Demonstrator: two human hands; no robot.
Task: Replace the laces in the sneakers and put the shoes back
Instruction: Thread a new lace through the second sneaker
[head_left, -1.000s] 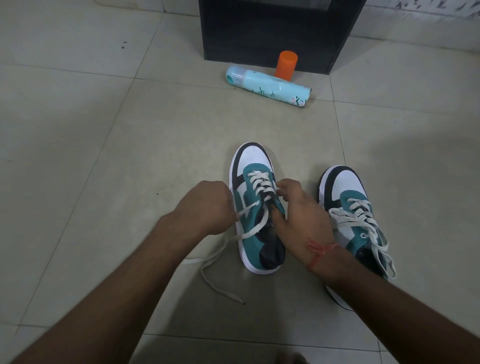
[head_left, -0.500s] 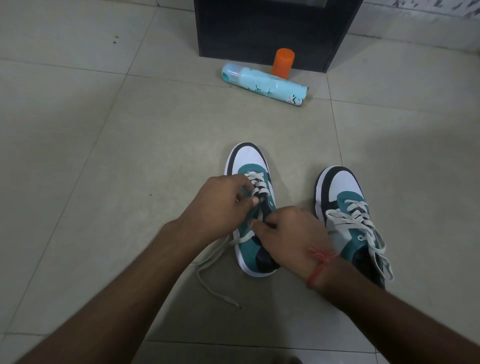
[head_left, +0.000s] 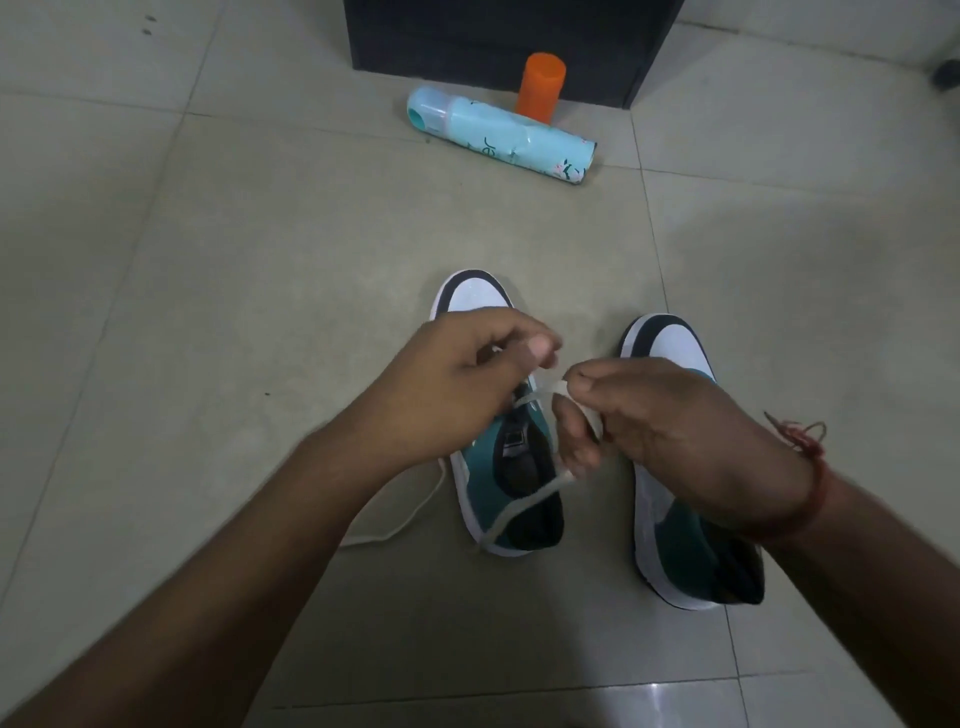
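I'm looking down at what reads as a room in a home: a floor (head_left: 218, 249) of large pale glazed tiles with thin grout lines, a dark cabinet (head_left: 498, 36) standing straight on it at the far edge, and household odds left loose in front, a light blue spray can (head_left: 498, 136) lying on its side and an orange cylinder (head_left: 540, 85) upright just behind it. A pair of sneakers (head_left: 670, 525) sits on the bare tiles
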